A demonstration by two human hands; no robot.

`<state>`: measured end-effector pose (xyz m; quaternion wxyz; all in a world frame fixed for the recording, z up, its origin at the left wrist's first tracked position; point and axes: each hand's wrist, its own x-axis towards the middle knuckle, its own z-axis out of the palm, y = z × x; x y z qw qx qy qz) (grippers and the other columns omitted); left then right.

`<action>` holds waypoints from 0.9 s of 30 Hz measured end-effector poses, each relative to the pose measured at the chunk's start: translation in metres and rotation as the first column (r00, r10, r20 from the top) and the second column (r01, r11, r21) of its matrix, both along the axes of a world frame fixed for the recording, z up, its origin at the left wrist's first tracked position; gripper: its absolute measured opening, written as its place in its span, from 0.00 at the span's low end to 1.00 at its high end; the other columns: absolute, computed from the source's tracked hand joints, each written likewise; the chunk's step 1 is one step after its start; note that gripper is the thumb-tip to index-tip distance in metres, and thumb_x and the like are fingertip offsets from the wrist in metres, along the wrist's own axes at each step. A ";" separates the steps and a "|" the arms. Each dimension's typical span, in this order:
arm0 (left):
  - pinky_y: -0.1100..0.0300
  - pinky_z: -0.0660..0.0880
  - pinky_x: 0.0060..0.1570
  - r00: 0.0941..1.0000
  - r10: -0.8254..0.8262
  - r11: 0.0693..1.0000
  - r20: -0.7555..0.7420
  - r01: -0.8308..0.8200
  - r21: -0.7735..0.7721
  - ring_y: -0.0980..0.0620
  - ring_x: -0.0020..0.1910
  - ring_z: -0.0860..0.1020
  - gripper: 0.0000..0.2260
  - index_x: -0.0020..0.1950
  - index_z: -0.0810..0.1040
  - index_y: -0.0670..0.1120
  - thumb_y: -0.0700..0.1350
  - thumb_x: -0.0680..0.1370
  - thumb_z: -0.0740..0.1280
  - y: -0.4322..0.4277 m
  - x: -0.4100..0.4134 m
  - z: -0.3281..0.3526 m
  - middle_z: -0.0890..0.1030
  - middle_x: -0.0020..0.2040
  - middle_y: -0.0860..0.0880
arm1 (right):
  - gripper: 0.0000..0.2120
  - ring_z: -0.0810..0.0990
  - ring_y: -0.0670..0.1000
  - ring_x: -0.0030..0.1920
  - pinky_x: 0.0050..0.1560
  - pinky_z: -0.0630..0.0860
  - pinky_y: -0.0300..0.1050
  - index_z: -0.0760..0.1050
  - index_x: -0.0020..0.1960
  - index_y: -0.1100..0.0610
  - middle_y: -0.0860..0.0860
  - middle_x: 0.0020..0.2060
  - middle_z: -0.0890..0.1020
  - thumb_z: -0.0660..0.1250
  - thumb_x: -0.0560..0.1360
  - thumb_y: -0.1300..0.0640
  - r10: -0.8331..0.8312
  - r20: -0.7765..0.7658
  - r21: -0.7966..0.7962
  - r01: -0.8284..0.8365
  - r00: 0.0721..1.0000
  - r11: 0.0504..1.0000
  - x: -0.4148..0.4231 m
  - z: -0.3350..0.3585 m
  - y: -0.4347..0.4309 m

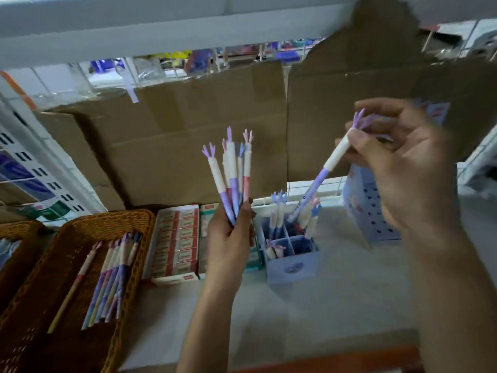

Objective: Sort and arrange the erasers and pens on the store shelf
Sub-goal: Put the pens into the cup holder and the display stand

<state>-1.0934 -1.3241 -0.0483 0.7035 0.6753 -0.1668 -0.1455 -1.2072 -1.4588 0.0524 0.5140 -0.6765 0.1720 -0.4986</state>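
Observation:
My left hand (231, 232) grips a bunch of pens (234, 173) by their lower ends, their white caps and purple or pink antler tops pointing up. My right hand (403, 168) pinches one purple-and-white pen (326, 168) near its top, held slanted above the blue divided pen box (293, 261). A few pens stand in that box's compartments. More pens (114, 278) lie side by side in a brown wicker basket (80, 227) at the left. Red-and-white eraser boxes (176, 238) sit in rows between the basket and the pen box.
Brown cardboard sheets (188, 135) stand along the back of the shelf. A tall blue display carton (368, 208) stands behind my right hand. A second wicker basket (18, 238) is at the far left, beside a white slotted panel (32, 168). The shelf surface (322, 305) is pale grey.

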 end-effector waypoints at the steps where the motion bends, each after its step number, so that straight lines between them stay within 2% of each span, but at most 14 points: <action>1: 0.59 0.63 0.28 1.000 -0.001 1.000 -0.011 0.001 0.004 0.55 0.26 0.66 0.08 0.41 0.76 0.45 0.43 0.80 0.63 -0.001 -0.001 -0.001 0.70 0.26 0.52 | 0.13 0.84 0.47 0.42 0.43 0.81 0.43 0.77 0.49 0.47 0.43 0.38 0.83 0.68 0.73 0.65 -0.004 -0.028 -0.027 0.003 1.000 1.000 -0.002 -0.003 -0.001; 4: 0.64 0.64 0.25 0.999 -0.010 0.999 -0.032 0.012 0.052 0.57 0.25 0.67 0.08 0.41 0.76 0.45 0.44 0.80 0.63 -0.002 -0.004 -0.002 0.70 0.24 0.54 | 0.14 0.83 0.45 0.42 0.42 0.80 0.41 0.78 0.49 0.46 0.44 0.39 0.83 0.69 0.73 0.65 0.013 -0.161 -0.100 -0.029 0.987 0.995 -0.002 -0.019 0.007; 6: 0.67 0.65 0.24 0.999 -0.031 0.997 -0.032 0.034 0.073 0.58 0.24 0.68 0.08 0.42 0.77 0.45 0.44 0.80 0.63 -0.001 -0.005 -0.003 0.71 0.24 0.54 | 0.14 0.82 0.41 0.42 0.43 0.79 0.36 0.78 0.49 0.47 0.43 0.40 0.83 0.69 0.72 0.65 0.056 -0.272 -0.146 -0.099 0.961 0.984 0.000 -0.032 0.018; 8: 0.67 0.66 0.24 0.999 -0.043 0.995 -0.022 0.045 0.092 0.58 0.25 0.69 0.09 0.41 0.77 0.45 0.45 0.80 0.63 0.001 -0.004 -0.004 0.73 0.25 0.54 | 0.11 0.82 0.40 0.42 0.43 0.78 0.34 0.78 0.47 0.50 0.42 0.40 0.82 0.70 0.72 0.64 0.032 -0.402 -0.264 -0.149 0.915 0.953 0.004 -0.045 0.027; 10: 0.66 0.67 0.25 0.999 -0.052 0.993 -0.015 0.053 0.102 0.58 0.26 0.70 0.10 0.39 0.78 0.46 0.45 0.79 0.64 0.003 -0.002 -0.005 0.74 0.26 0.53 | 0.06 0.81 0.44 0.38 0.42 0.78 0.40 0.79 0.43 0.53 0.46 0.36 0.83 0.70 0.71 0.63 -0.019 -0.519 -0.357 -0.196 0.855 0.913 0.008 -0.057 0.031; 12: 0.63 0.66 0.26 0.998 -0.057 0.994 -0.020 0.058 0.089 0.55 0.26 0.69 0.12 0.37 0.79 0.47 0.45 0.79 0.64 0.004 -0.001 -0.004 0.73 0.26 0.50 | 0.04 0.80 0.47 0.37 0.43 0.76 0.45 0.81 0.42 0.53 0.48 0.35 0.83 0.69 0.71 0.61 -0.031 -0.649 -0.381 -0.289 0.760 0.878 0.012 -0.063 0.033; 15: 0.59 0.63 0.27 0.997 -0.058 0.995 -0.040 0.061 0.076 0.53 0.26 0.66 0.13 0.36 0.79 0.43 0.47 0.78 0.65 0.008 -0.001 -0.003 0.69 0.25 0.49 | 0.04 0.79 0.45 0.39 0.45 0.75 0.42 0.83 0.44 0.52 0.47 0.37 0.84 0.69 0.71 0.57 0.043 -0.757 -0.313 -0.419 0.652 0.852 0.012 -0.063 0.032; 17: 0.58 0.59 0.28 0.995 -0.082 0.995 -0.048 0.084 0.045 0.51 0.27 0.63 0.14 0.38 0.76 0.39 0.47 0.78 0.64 0.011 -0.002 -0.003 0.66 0.25 0.49 | 0.07 0.80 0.42 0.40 0.45 0.77 0.41 0.82 0.47 0.51 0.46 0.39 0.84 0.71 0.70 0.51 0.084 -0.725 -0.249 -0.373 0.684 0.894 0.010 -0.056 0.029; 20: 0.58 0.57 0.27 0.989 -0.145 0.989 -0.023 0.145 0.004 0.51 0.26 0.61 0.14 0.36 0.74 0.41 0.48 0.76 0.65 0.016 -0.002 0.000 0.64 0.26 0.46 | 0.17 0.82 0.42 0.40 0.44 0.79 0.40 0.79 0.56 0.51 0.45 0.42 0.84 0.69 0.69 0.47 0.100 -0.577 -0.095 -0.188 0.811 0.978 0.010 -0.043 0.019; 23: 0.58 0.60 0.26 0.982 -0.189 0.982 -0.018 0.188 -0.014 0.50 0.26 0.63 0.14 0.31 0.74 0.46 0.51 0.73 0.70 0.017 -0.001 0.003 0.65 0.26 0.46 | 0.05 0.83 0.47 0.38 0.38 0.79 0.39 0.78 0.50 0.53 0.49 0.39 0.84 0.68 0.74 0.60 0.258 -0.337 0.122 -0.230 0.905 0.965 0.017 -0.033 0.017; 25: 0.59 0.63 0.25 0.978 -0.207 0.978 -0.005 0.207 -0.017 0.50 0.26 0.66 0.12 0.31 0.77 0.48 0.50 0.73 0.71 0.017 0.000 0.007 0.67 0.26 0.46 | 0.06 0.83 0.49 0.38 0.37 0.79 0.39 0.78 0.45 0.54 0.51 0.38 0.84 0.67 0.74 0.64 0.307 -0.206 0.198 -0.268 0.929 0.943 0.020 -0.029 0.017; 27: 0.60 0.67 0.25 0.976 -0.219 0.976 0.022 0.219 -0.004 0.51 0.26 0.69 0.12 0.32 0.79 0.48 0.48 0.75 0.68 0.015 0.000 0.010 0.71 0.26 0.46 | 0.05 0.83 0.49 0.38 0.37 0.78 0.39 0.77 0.44 0.55 0.51 0.36 0.84 0.68 0.74 0.64 0.345 -0.154 0.233 -0.305 0.926 0.923 0.022 -0.026 0.016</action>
